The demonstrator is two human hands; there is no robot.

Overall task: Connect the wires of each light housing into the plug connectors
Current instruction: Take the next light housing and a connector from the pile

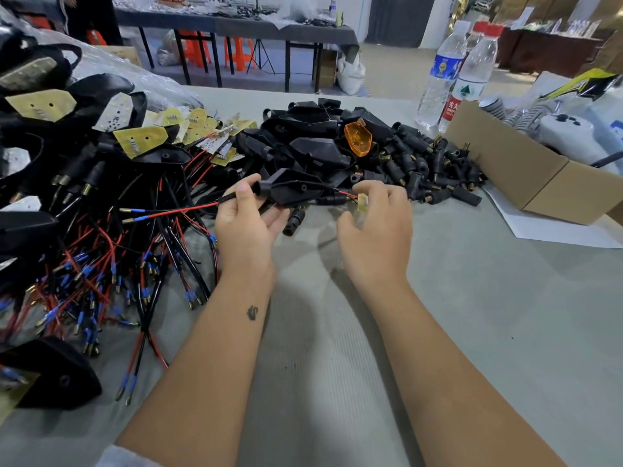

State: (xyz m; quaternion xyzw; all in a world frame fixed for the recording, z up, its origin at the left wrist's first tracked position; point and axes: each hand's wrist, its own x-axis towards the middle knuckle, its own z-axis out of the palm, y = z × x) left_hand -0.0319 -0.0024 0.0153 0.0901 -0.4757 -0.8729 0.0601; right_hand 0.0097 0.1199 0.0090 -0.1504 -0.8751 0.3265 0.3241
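My left hand (244,224) grips the narrow end of a black light housing (290,187), thumb on top. Red and black wires (175,210) with blue-sleeved brass tips trail left from it. My right hand (376,227) pinches a small yellow circuit board (362,202) joined to the housing by a short red wire. A loose black plug connector (294,220) lies on the table just under the housing, between both hands.
A heap of black housings and connectors (337,146) with one orange lens (358,138) lies behind my hands. Wired housings with yellow boards (101,197) pile up at left. A cardboard box (539,173) and water bottles (441,75) stand at right.
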